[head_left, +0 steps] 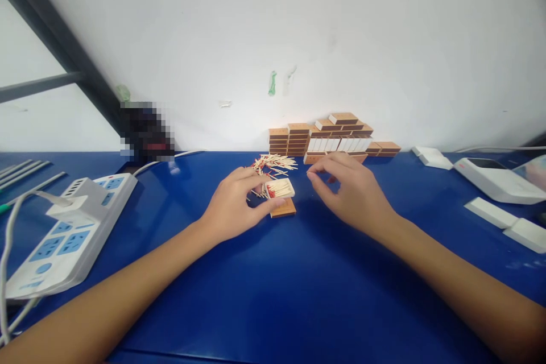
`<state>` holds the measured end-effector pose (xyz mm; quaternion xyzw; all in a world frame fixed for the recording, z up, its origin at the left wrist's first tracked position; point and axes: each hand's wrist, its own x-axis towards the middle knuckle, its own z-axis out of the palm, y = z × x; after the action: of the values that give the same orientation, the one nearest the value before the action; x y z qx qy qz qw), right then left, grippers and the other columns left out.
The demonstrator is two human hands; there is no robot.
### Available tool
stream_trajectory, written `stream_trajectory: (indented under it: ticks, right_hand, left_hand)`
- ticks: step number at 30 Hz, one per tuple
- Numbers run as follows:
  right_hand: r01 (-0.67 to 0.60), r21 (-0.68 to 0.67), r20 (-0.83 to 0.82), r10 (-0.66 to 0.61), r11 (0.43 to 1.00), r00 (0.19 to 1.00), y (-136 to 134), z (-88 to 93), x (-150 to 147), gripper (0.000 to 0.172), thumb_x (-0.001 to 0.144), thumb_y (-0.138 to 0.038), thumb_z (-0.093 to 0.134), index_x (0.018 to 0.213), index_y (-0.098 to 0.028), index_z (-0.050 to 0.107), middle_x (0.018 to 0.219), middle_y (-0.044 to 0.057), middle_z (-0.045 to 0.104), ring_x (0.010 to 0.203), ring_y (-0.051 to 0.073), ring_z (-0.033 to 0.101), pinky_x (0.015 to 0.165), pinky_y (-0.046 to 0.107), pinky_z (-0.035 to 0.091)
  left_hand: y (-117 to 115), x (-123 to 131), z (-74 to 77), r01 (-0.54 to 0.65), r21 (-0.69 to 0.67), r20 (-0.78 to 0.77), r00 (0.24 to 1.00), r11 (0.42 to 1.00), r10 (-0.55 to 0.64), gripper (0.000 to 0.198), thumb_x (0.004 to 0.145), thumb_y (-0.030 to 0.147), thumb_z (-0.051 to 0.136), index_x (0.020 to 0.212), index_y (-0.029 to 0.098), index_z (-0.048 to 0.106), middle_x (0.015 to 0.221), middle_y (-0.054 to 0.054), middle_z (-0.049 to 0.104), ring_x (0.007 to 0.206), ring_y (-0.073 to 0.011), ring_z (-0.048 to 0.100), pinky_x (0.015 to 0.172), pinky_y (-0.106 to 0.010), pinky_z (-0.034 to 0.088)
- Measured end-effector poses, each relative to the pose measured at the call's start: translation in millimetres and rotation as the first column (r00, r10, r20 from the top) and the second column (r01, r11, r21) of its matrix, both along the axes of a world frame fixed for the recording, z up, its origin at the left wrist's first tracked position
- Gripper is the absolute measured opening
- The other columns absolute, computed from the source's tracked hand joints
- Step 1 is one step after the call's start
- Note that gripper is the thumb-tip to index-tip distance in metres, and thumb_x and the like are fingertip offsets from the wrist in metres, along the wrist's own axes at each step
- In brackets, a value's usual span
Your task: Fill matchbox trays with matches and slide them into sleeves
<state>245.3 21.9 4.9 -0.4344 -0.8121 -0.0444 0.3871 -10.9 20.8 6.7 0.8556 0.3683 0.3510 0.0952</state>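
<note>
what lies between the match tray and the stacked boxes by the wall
Head view: loose matches lie on the table behind the match tray in the left hand.

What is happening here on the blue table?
A person works at the blue table. The left hand holds an open matchbox tray filled with matches, just above a brown sleeve lying on the table. The right hand hovers beside it, half closed; whether it pinches a match is unclear. Loose matches and stacked matchboxes lie behind.
</note>
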Motion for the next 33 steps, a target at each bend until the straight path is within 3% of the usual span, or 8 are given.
stream_trajectory:
  ticks: [12, 22, 26, 33]
  right_hand:
    - [-0.057, -0.025, 0.0, 0.057, 0.998, 0.998, -1, -2.8, -4, 0.012, 0.1, -0.021, 0.055, 0.096, -0.022, 0.065, 0.097, 0.009, 0.069, 0.094, 0.024, 0.064, 0.079, 0.041, 0.053]
    - [-0.314, -0.153, -0.035, 0.312, 0.937, 0.949, -16, 10.4, -11, 0.004, 0.094, -0.029, 0.07, 0.095, -0.025, 0.072, 0.118, 0.009, 0.064, 0.112, 0.025, 0.061, 0.095, 0.045, 0.054]
    - [-0.358, -0.207, 0.014, 0.369, 0.91, 0.929, -17, 11.7, -10, 0.006, 0.096, -0.028, 0.069, 0.095, -0.026, 0.075, 0.119, 0.009, 0.065, 0.112, 0.024, 0.062, 0.09, 0.042, 0.055]
    - [-0.357, -0.183, 0.04, 0.37, 0.916, 0.928, -20, 7.5, -14, 0.01, 0.099, -0.027, 0.066, 0.093, -0.022, 0.072, 0.112, 0.01, 0.068, 0.107, 0.023, 0.062, 0.083, 0.038, 0.056]
  left_hand:
    - [-1, 0, 0.0, 0.004, -0.004, 0.005, 1.0, 1.0, -0.004, 0.029, 0.092, 0.046, 0.075, 0.108, 0.022, 0.077, 0.08, -0.002, 0.063, 0.079, -0.0185, 0.057, 0.073, -0.033, 0.047]
    - [-11, 4, -2.1, 0.148, -0.022, -0.048, 0.988, 0.989, -0.149, 0.03, 0.095, 0.047, 0.071, 0.111, 0.021, 0.075, 0.084, -0.002, 0.062, 0.078, -0.0174, 0.058, 0.075, -0.033, 0.048]
    - [-12, 3, -6.1, 0.164, -0.003, -0.096, 0.982, 0.986, -0.163, 0.036, 0.095, 0.049, 0.07, 0.115, 0.02, 0.074, 0.088, -0.004, 0.063, 0.082, -0.0192, 0.059, 0.076, -0.035, 0.049]
    - [-11, 5, -6.6, 0.165, -0.017, -0.094, 0.982, 0.986, -0.166, 0.035, 0.095, 0.047, 0.071, 0.116, 0.019, 0.074, 0.089, -0.004, 0.063, 0.083, -0.0194, 0.059, 0.077, -0.034, 0.049]
